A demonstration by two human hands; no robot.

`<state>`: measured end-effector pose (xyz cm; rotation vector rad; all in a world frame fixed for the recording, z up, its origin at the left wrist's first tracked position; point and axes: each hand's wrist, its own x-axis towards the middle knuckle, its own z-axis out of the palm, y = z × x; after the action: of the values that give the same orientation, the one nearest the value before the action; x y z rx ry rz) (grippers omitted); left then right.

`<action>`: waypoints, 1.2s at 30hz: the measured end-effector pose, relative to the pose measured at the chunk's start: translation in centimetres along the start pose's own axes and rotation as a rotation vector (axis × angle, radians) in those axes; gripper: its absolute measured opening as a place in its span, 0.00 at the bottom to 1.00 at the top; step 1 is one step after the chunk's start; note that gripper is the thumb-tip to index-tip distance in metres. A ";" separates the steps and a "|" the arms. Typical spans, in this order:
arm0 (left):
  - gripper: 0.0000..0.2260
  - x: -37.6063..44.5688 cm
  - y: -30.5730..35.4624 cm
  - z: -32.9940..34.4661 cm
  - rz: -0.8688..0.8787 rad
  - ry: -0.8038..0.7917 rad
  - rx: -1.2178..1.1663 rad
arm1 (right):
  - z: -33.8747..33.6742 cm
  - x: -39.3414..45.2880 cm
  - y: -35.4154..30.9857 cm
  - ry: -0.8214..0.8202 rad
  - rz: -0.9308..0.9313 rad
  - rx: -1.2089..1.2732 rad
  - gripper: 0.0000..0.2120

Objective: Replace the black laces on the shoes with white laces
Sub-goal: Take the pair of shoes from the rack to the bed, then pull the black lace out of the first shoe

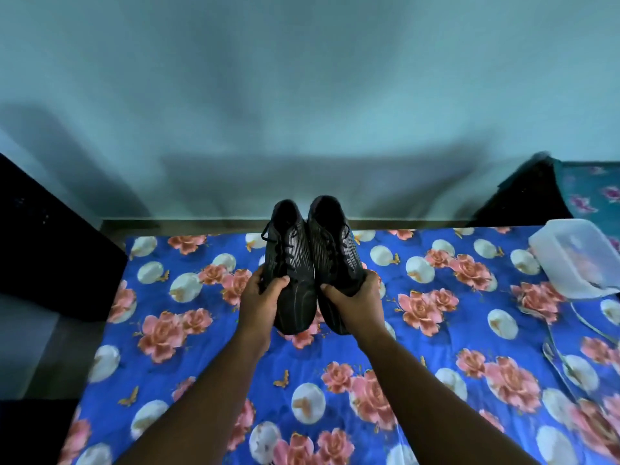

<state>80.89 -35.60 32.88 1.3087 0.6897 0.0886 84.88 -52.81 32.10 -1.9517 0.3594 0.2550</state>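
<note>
Two black shoes with black laces are held side by side above a blue floral sheet [436, 370], toes toward me and openings pointing at the wall. My left hand [260, 303] grips the toe of the left shoe [288, 260], thumb on top. My right hand [357, 305] grips the toe of the right shoe [330, 250] the same way. The black laces [285, 245] are threaded through both shoes, and a loop hangs off the left shoe's side. White laces [570, 333] lie on the sheet at the right.
A clear plastic box [575, 256] sits on the sheet at the right edge. Dark furniture [43, 250] stands at the left, beyond the sheet's edge. A pale wall rises behind the far edge. More patterned cloth [593, 193] shows at the far right.
</note>
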 end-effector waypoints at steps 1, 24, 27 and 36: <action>0.09 0.3 -0.3 0.7 0.012 -0.008 0.008 | -0.3 0.7 0.5 0.004 -0.012 -0.003 0.32; 0.08 -0.6 -12.2 -0.4 0.198 -0.047 0.067 | 0.7 0.6 12.1 0.007 -0.178 0.020 0.40; 0.09 -2.3 -13.7 -0.9 0.224 -0.028 0.119 | 0.1 -1.1 12.9 0.009 -0.169 -0.030 0.38; 0.32 -2.0 -15.6 -1.5 0.321 0.061 0.466 | -0.6 -1.6 13.6 0.027 -0.197 -0.390 0.51</action>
<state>73.64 -39.69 19.49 1.8668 0.5637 0.2395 78.45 -58.21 21.29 -2.3586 0.1379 0.1802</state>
